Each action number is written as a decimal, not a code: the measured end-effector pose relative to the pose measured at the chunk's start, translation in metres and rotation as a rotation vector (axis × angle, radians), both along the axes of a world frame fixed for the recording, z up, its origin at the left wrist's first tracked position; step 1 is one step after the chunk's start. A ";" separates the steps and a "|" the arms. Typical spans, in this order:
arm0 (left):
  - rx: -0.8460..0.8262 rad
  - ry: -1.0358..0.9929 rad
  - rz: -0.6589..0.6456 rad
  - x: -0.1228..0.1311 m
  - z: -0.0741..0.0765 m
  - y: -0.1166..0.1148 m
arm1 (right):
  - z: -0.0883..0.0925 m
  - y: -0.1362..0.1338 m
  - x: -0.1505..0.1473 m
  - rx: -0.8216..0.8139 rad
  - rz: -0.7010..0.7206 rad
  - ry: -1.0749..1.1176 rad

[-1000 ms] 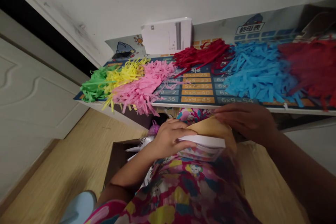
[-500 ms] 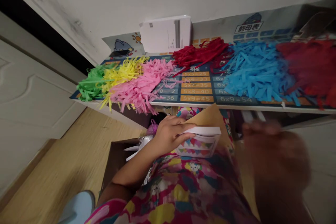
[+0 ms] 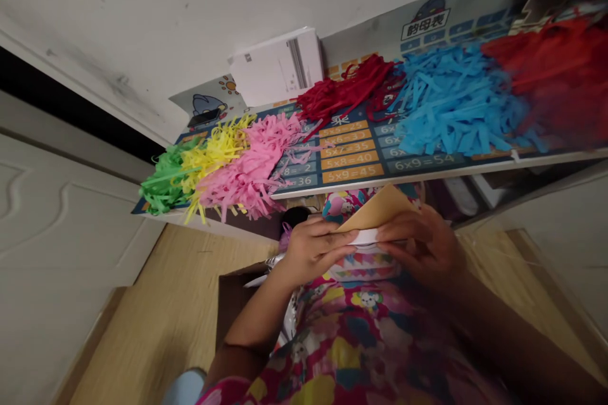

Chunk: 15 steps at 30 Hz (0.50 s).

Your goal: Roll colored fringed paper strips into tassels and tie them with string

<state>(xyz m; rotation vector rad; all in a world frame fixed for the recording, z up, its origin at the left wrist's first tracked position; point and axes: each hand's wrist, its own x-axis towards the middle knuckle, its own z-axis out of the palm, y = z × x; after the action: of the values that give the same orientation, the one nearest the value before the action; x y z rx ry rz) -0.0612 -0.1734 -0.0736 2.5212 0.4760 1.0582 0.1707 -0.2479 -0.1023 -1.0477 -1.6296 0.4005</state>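
Over my lap I hold a small white box (image 3: 368,239) with a brown kraft-paper flap (image 3: 380,209) standing up from its top. My left hand (image 3: 313,249) is closed on the box's left end, thumb on top. My right hand (image 3: 422,243) is curled round its right end, fingers pressed against the flap's base. Coloured triangles (image 3: 363,261) show on the box's front face. Both hands are just below the front edge of a desk (image 3: 427,168).
Heaps of shredded paper lie on the desk's printed mat (image 3: 346,155): green (image 3: 164,180), yellow (image 3: 213,152), pink (image 3: 249,171), dark red (image 3: 349,88), blue (image 3: 451,101), red (image 3: 555,69). A white box (image 3: 280,66) leans on the wall. A brown cardboard box (image 3: 232,297) stands on the wooden floor.
My right hand swung away to the right, blurred, and has come back onto the box's right end. The view has tilted. My left hand kept its hold.
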 end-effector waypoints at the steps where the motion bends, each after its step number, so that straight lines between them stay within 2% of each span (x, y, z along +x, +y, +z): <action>1: -0.003 0.001 0.002 0.000 -0.001 0.000 | 0.000 0.001 0.000 0.024 0.005 -0.005; 8: 0.009 0.002 -0.011 0.001 -0.001 -0.001 | 0.001 -0.001 0.000 0.025 0.016 -0.007; 12: 0.013 0.002 -0.069 0.001 -0.002 0.001 | -0.001 0.002 -0.002 0.027 0.027 -0.014; 15: 0.032 -0.001 -0.055 0.002 0.000 0.001 | 0.005 0.006 0.002 0.022 -0.008 -0.004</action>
<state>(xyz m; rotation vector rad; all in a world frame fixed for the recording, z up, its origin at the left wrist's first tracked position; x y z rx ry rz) -0.0593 -0.1726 -0.0740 2.5461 0.3897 1.0538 0.1729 -0.2419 -0.0974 -1.0387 -1.6295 0.3743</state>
